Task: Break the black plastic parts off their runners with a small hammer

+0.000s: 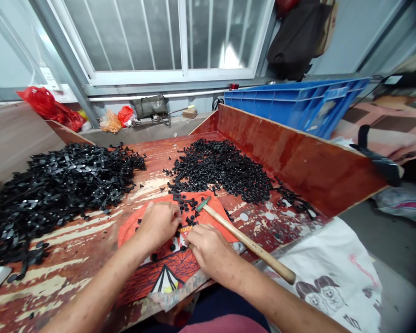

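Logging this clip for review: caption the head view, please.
Left hand and right hand over small black parts on an orange cloth, hammer alongside, black heaps beyond.

The window [152,39] is located at 12 o'clock: white frame, vertical bars, bright patch on the right pane. A white pipe [197,93] runs beneath it. Pale blue-grey wall [353,44] panels extend to 2 o'clock. Wall socket [47,73]: 10 o'clock. Grey floor [398,240]: 4 o'clock. The table [67,273] has a worn, red-brown surface.
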A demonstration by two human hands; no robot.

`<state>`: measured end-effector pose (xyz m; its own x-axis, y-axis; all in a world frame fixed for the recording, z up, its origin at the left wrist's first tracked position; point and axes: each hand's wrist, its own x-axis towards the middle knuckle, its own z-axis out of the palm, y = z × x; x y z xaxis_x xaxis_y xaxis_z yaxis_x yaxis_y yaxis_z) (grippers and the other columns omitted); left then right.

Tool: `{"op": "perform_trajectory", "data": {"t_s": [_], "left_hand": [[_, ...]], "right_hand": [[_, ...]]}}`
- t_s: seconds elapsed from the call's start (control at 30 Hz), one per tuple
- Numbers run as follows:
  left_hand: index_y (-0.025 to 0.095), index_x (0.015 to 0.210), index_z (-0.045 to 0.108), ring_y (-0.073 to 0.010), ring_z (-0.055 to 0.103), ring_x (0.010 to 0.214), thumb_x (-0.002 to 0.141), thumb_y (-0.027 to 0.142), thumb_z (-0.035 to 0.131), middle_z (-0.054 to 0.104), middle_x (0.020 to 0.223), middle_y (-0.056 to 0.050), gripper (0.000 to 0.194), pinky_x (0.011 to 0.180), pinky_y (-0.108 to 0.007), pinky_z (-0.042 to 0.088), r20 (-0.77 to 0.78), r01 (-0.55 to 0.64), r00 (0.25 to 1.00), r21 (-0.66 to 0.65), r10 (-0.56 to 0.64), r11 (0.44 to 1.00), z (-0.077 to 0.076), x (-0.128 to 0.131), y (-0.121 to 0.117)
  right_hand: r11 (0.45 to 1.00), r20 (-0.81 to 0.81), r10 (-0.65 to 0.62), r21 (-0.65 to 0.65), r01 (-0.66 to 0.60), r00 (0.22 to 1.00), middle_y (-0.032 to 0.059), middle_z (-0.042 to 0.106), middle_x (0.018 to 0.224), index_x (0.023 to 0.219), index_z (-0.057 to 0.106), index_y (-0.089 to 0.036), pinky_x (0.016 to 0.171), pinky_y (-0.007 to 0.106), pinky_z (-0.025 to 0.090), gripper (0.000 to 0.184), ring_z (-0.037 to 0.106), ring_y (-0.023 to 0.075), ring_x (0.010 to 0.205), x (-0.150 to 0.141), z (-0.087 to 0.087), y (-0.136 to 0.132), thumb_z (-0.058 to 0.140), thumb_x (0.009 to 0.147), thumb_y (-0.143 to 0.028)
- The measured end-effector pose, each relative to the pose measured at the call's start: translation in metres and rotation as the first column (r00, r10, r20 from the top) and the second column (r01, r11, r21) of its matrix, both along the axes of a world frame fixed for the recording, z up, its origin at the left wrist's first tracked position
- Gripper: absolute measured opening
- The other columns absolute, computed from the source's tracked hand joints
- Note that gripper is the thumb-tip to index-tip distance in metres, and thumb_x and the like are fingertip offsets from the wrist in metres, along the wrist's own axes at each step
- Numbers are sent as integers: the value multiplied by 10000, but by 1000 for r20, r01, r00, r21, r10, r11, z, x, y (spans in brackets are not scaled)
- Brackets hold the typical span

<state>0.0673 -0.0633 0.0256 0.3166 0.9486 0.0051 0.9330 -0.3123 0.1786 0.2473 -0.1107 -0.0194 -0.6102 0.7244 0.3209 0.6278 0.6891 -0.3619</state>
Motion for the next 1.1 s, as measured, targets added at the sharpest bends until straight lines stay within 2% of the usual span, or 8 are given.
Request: {"op": "perform_trajectory", "data": {"t_s": [0.1, 0.23, 0.4, 0.6, 0.7, 0.83, 0.97, 1.1], "left_hand": [[215, 857, 714, -180, 645, 800, 794, 142, 577, 734, 846, -30, 168, 752, -273, 446, 187, 99, 978, -29, -92, 995, -7, 6, -1], [192, 795, 695, -174, 636, 795, 756, 44, 532, 721, 834, -45, 224, 753, -259, 450, 183, 114, 977, -26, -107, 993, -18, 14, 6], [187, 697, 621, -153, 579, 637, 710, 29, 502, 654, 678, -12, 198, 604, -240, 389, 144, 30, 989, -79, -18, 996, -18, 12, 11], [193, 852, 670, -159, 635, 741, 703, 11, 486, 714, 814, -28, 298, 686, -237, 430, 179, 94, 980, -69, -81, 993, -21, 11, 12], [195, 758, 682, -170, 624, 735, 734, 52, 512, 706, 787, -43, 223, 693, -256, 430, 92, 86, 992, -22, -84, 996, -23, 10, 12], [216, 803, 728, -189, 624, 831, 812, 200, 592, 716, 850, -43, 136, 788, -292, 436, 122, 13, 992, 61, -21, 998, -21, 10, 9], [250, 854, 760, -240, 633, 929, 843, 299, 602, 740, 904, -49, 166, 867, -365, 420, 79, -31, 997, 54, 26, 998, -14, 6, 5], [256, 1002, 754, -213, 657, 886, 881, 327, 535, 758, 978, -46, 260, 814, -305, 448, 160, -108, 983, 95, 92, 990, 0, -18, 12]], "right_hand": [[999, 17, -6, 47, 5, 1000, 35, 601, 837, 849, 618, -182, 782, 302, 406, 190, 528, 190, 832, 5, -3, -3, 513, 861, -24], [975, 86, 2, 219, -20, 996, 52, 597, 794, 776, 612, -185, 750, 339, 385, 195, 504, 210, 793, 10, -9, -14, 510, 918, -100], [998, 20, 15, 58, -16, 1000, 8, 635, 782, 803, 647, -205, 767, 308, 396, 139, 546, 180, 787, 24, 0, -15, 591, 893, -115], [981, 9, -191, 46, 190, 982, 42, 686, 873, 901, 684, -187, 811, 325, 395, 111, 590, 198, 880, 14, 10, 27, 592, 903, -125], [975, 51, -219, 57, 216, 974, 59, 669, 828, 795, 680, -174, 771, 346, 383, 107, 587, 222, 871, 5, 9, 37, 619, 878, -147], [976, 85, -211, 64, 206, 974, 52, 675, 872, 803, 689, -190, 808, 356, 358, 102, 578, 220, 921, 13, 9, 28, 627, 880, -167], [982, 137, -187, 54, 181, 973, 24, 685, 845, 796, 691, -212, 780, 332, 348, 95, 588, 191, 880, 28, 16, 20, 643, 874, -183], [975, 165, -220, 76, 210, 962, 11, 698, 916, 928, 689, -230, 790, 337, 341, 100, 592, 183, 893, 23, 24, 31, 594, 920, -202]]}}
